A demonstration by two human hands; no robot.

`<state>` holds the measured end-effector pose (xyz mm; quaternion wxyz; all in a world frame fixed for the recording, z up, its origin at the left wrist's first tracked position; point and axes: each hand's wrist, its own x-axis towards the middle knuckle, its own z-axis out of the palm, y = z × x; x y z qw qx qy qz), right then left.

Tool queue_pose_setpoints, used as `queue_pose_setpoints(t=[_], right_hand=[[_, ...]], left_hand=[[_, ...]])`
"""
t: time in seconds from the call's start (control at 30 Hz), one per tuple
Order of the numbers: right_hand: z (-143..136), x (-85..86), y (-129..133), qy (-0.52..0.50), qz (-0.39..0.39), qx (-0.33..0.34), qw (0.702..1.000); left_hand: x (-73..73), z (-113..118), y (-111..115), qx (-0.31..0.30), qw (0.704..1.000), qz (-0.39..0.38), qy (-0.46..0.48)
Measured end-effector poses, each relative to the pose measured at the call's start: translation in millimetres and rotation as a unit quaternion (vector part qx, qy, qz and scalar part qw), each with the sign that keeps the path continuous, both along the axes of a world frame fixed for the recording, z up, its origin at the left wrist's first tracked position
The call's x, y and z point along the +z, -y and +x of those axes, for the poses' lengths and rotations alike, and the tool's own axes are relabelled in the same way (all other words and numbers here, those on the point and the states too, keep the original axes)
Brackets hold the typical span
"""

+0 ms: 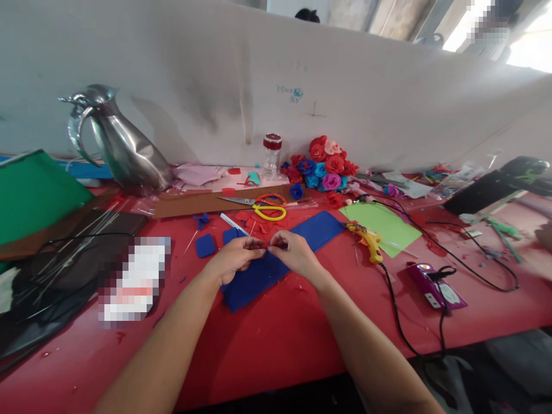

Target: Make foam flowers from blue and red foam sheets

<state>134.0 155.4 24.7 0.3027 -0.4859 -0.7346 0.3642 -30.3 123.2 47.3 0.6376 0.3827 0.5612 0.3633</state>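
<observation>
My left hand [236, 256] and my right hand [295, 253] meet over a long blue strip [254, 280] on the red table. Fingertips of both hands pinch a small red piece [266, 244] between them, with thin material standing up near the left fingers. Just beyond lie red cut pieces [250, 219], a white pen [233, 223] and scissors [269, 211] with yellow and orange handles. A blue rounded piece [205, 245] rests left of my left hand. The yellow glue gun [370, 241] lies to the right, beside a light green sheet [388, 225].
A metal jug [125, 144], a red-lidded jar [271, 155] and a heap of paper flowers [323, 167] stand along the wall. At right are a purple power socket [435, 287], cables and another person's hand [544, 237]. Dark bags [77, 259] lie left.
</observation>
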Motion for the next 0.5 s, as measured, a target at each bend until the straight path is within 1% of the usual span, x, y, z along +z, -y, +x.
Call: queue_pose_setpoints(t=[0.07, 0.13, 0.23, 0.3, 0.37, 0.4, 0.47, 0.5], right_hand=[[-1.4, 0.4, 1.4, -0.052, -0.016, 0.030, 0.998], [-3.0, 0.4, 2.6, -0.082, -0.022, 0.046, 0.995], [-4.0, 1.3, 2.8, -0.100, -0.031, 0.048, 0.993], [-2.6, 3.1, 1.8, -0.103, -0.036, 0.030, 0.994], [0.7, 6.2, 0.6, -0.082, -0.010, -0.022, 0.996], [2.8, 8.2, 0.2, -0.056, 0.023, -0.065, 0.996], [6.1, 12.6, 0.4, 0.009, 0.103, -0.162, 0.981], [6.8, 14.6, 1.1, 0.031, 0.130, -0.193, 0.972]], left_hand=[[0.1, 1.1, 0.4, 0.009, 1.000, 0.019, 0.011], [-0.1, 2.1, 0.4, 0.025, 0.999, 0.037, 0.019], [-0.9, 2.6, -0.7, 0.051, 0.997, 0.054, 0.034], [-1.4, 2.2, -1.7, 0.067, 0.995, 0.059, 0.047], [-1.5, 1.5, -2.6, 0.089, 0.992, 0.058, 0.064], [-1.4, 1.1, -2.8, 0.098, 0.991, 0.056, 0.074], [-0.8, 0.5, -2.9, 0.110, 0.988, 0.051, 0.094], [-0.4, 0.5, -2.8, 0.114, 0.987, 0.049, 0.101]])
